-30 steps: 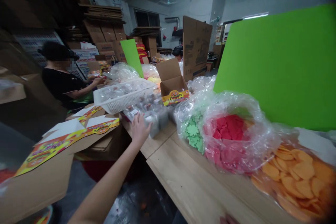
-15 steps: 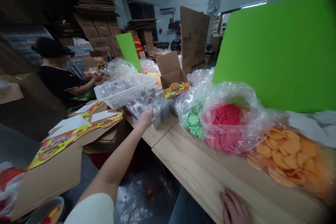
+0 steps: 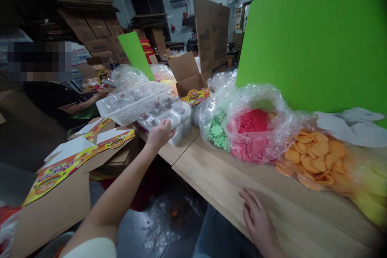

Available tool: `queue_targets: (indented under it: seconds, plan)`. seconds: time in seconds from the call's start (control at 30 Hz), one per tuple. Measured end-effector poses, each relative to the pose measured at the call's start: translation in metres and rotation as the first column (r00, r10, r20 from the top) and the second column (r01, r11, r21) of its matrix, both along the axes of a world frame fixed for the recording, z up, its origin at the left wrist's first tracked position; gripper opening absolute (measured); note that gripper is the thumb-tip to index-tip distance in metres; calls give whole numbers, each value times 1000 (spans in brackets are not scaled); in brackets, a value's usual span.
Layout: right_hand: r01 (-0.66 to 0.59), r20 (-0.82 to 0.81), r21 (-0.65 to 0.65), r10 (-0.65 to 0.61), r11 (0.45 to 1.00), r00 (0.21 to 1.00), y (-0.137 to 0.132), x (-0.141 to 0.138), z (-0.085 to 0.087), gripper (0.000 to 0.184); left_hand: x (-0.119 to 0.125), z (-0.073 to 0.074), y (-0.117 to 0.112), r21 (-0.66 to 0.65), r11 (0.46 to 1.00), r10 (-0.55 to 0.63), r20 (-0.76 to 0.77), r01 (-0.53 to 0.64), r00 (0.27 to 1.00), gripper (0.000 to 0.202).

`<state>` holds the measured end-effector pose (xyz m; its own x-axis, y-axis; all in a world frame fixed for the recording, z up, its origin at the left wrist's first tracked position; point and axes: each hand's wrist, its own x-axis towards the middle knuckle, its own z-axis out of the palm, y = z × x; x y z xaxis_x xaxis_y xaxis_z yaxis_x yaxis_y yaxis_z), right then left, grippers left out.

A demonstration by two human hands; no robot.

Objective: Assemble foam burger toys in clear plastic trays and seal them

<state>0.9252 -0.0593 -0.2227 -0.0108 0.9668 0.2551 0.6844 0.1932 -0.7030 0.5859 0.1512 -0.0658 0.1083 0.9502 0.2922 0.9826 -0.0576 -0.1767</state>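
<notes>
My left hand [image 3: 160,135] reaches across the table's near corner, with its fingers curled around a clear plastic pack [image 3: 177,117] in a heap of similar packs. Its small contents are hard to make out. My right hand [image 3: 256,219] lies open on the bare wooden tabletop [image 3: 217,173], fingers spread, near the table's front edge. It touches nothing else. Beyond it stand plastic bags of flat shapes: green [image 3: 216,131], red [image 3: 254,129] and orange [image 3: 311,157].
A white plastic basket [image 3: 130,107] of clear packs sits beside my left hand. Behind it is an open burger-printed carton [image 3: 190,84], and printed flat cardboard [image 3: 75,157] lies to the left. A green board [image 3: 314,44] stands behind the bags. A co-worker's hand [image 3: 99,96] works at the left.
My right hand has come up from the bottom edge onto the tabletop. My left fingers have curled around a pack, and the view has shifted.
</notes>
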Motion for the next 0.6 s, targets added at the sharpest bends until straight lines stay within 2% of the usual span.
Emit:
queue_targets:
  seconds: [0.03,0.07,0.1,0.17,0.2,0.27,0.33,0.4,0.47,0.53,0.57,0.6]
  plan:
    - [-38,-160,-69,27,997,987,16,-19,16,29,2,0,-6,14,1000,-14,-17,14,1000,33]
    - [-94,-340,-149,38,984,940,35,-40,32,30,4,0,-12,28,999,-27,-34,28,999,33]
    - [-156,-530,-227,12,961,848,57,-62,46,34,7,-2,-19,38,998,-44,-50,46,998,32]
    - [-294,-811,-343,-123,892,572,100,-105,67,53,15,-9,-35,30,994,-103,-63,105,993,30]
    - [-360,-872,-381,-201,852,446,119,-123,71,58,20,-16,-43,9,989,-149,-56,150,987,29]
    - [-420,-907,-416,-333,807,259,144,-147,70,59,32,-34,-61,-55,968,-247,-6,246,969,27]
    - [-416,-893,-446,-422,792,153,151,-155,57,56,47,-58,-81,-122,947,-288,75,296,955,25]
    - [-378,-878,-472,-464,796,119,144,-148,41,52,64,-79,-103,-172,935,-294,119,311,948,23]
    - [-325,-865,-502,-464,801,193,131,-131,31,48,82,-92,-125,-209,914,-305,211,347,929,23]
    - [-277,-833,-539,-457,795,311,120,-112,30,43,95,-92,-141,-187,873,-359,379,450,853,28]
    - [-257,-807,-566,-463,784,365,116,-103,32,42,98,-88,-144,-132,864,-377,470,486,798,32]
    - [-242,-779,-595,-476,767,407,113,-95,36,40,99,-84,-143,-57,878,-366,557,474,746,37]
